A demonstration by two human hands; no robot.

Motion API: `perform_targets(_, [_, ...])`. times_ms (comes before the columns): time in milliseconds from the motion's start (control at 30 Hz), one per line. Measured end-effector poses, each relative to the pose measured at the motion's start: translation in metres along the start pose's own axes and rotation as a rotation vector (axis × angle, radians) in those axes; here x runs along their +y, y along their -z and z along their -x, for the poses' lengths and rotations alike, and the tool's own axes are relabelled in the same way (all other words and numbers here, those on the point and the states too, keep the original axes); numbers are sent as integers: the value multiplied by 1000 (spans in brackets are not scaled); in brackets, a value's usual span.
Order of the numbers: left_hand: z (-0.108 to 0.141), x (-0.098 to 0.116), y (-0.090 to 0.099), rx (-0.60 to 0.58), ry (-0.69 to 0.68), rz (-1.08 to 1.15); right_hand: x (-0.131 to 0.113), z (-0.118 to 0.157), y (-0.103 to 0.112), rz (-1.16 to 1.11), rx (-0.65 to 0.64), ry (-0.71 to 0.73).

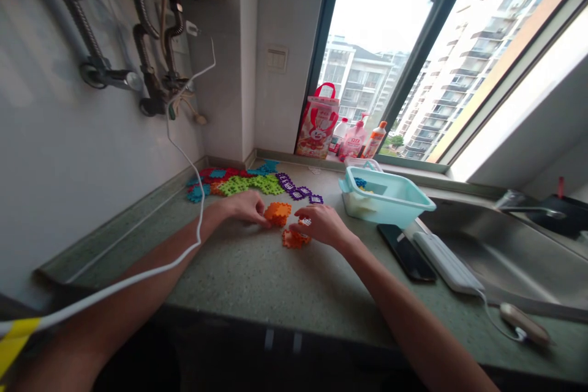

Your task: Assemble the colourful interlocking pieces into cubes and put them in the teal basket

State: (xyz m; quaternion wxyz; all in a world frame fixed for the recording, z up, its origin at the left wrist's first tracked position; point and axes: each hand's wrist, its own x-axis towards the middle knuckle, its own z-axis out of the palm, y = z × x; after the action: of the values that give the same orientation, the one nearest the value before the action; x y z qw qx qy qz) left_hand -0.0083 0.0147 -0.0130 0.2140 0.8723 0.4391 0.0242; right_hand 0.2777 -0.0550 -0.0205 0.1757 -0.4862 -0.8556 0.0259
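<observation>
My left hand (245,205) is closed at the left edge of a stack of orange gear-edged plastic pieces (278,213), fingertips against it. My right hand (325,224) hovers low just right of the stack, thumb and forefinger curved and apart. Beneath its thumb lie more loose orange pieces (290,239), partly hidden by the hand. Behind my hands, linked gear-edged pieces spread over the counter: green pieces (257,184), purple pieces with white patterns (297,192), red pieces (229,173) and blue pieces (197,193).
A light-blue plastic tub (388,196) with a few pieces inside stands right of my hands. A black phone (407,252) and a white power strip (448,262) lie beside the sink (514,251). A white cable (184,251) hangs across my left forearm. Bottles (353,141) line the windowsill.
</observation>
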Motion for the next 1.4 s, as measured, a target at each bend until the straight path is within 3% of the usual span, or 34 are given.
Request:
perform_targets(133, [1,3,2,18,-31,39,-13,0,3,91,-7,11])
perform_targets(367, [9,1,14,191,50,-118,-10,-1,2,117,-20,1])
perform_targets(567, [6,-10,12,58,34,-39,-3,1,1,116,-16,-25])
perform_targets(700, [2,-20,9,55,9,-84,3,2,1,127,0,-22])
perform_targets(900, [-1,-29,9,270,-19,-78,17,2,1,157,50,-59])
perform_targets(1133, [-3,1,6,540,-262,124,24,3,5,200,66,-50])
perform_targets(1267, [-6,18,-3,531,-285,160,30,3,8,196,32,-38])
perform_targets(1400, [-11,21,-10,457,-258,128,41,3,11,116,-49,57])
